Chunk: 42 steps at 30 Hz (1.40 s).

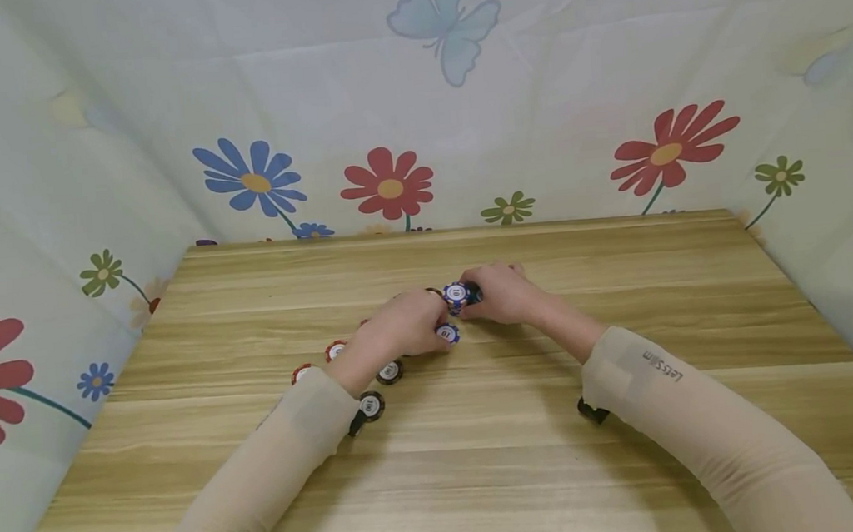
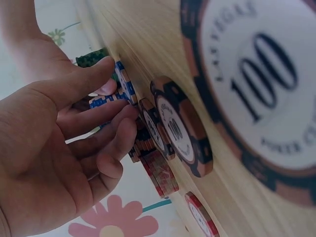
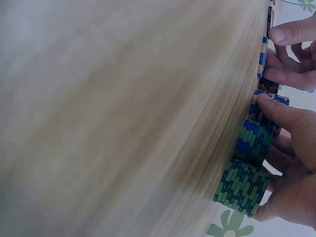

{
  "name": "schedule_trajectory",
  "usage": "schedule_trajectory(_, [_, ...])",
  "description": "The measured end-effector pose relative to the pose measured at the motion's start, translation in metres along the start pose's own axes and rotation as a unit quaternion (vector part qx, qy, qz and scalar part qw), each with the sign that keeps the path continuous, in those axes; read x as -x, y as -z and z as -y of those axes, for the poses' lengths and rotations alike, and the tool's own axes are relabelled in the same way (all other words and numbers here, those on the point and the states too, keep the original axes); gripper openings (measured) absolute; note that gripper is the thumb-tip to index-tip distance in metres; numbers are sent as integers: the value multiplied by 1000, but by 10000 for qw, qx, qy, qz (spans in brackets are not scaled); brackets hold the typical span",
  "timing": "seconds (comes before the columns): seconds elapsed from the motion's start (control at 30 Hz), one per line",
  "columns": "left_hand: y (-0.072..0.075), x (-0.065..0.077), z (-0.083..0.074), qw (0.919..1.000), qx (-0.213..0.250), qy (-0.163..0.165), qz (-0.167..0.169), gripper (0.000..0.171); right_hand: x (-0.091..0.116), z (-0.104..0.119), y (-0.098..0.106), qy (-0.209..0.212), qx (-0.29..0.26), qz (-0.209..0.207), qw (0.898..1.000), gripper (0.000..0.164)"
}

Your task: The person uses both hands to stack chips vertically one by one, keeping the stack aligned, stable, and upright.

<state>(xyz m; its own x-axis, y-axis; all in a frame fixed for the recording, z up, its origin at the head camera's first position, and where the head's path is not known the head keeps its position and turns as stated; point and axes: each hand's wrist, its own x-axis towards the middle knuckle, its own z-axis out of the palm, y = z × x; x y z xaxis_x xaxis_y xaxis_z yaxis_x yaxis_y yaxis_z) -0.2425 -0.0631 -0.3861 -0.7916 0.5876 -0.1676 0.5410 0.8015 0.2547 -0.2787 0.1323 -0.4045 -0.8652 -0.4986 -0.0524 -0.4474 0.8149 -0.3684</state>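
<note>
My left hand point(image 1: 408, 322) has its thumb and index finger at opposite edges of a blue-rimmed poker chip point(image 1: 448, 333) marked 10, flat on the wooden table. Beyond it, my right hand point(image 1: 502, 293) grips a stack of blue poker chips point(image 3: 269, 106), its thumb on the near side. Two stacks of green poker chips point(image 3: 242, 187) stand beside that stack, close to the right fingers. From the left wrist view, black-and-orange stacked chips point(image 2: 143, 143) and a red stack point(image 2: 160, 173) show past the left fingers.
Single black-rimmed chips marked 100 point(image 1: 371, 406) lie on the table point(image 1: 488, 478) near the left forearm. Red-rimmed chips point(image 1: 335, 351) lie to its left, partly hidden by the arm. A flowered cloth point(image 1: 549, 106) hangs behind the table's far edge.
</note>
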Motion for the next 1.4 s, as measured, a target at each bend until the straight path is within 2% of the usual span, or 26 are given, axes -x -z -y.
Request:
schedule_trajectory(0.23, [-1,1,-5,9991,-420,-19,-58,26,1,0,1,76,16,-54,10000,41])
schedule_trajectory(0.53, [-1,4,-9,9986,-518,47,50,25,0,-1,0,29,-13,-12,10000,43])
schedule_trajectory(1.0, [0,4,-4,9997,-121,-63,181,29,2,1,1,-39,-77,30,10000,44])
schedule_trajectory(1.23, [5,4,-1,9996,69,-272,-101,21,2,0,1,-7,-109,16,9999,42])
schedule_trajectory(1.4, [10,2,2,9989,253,-247,-295,21,1,0,1,13,-105,2,9999,41])
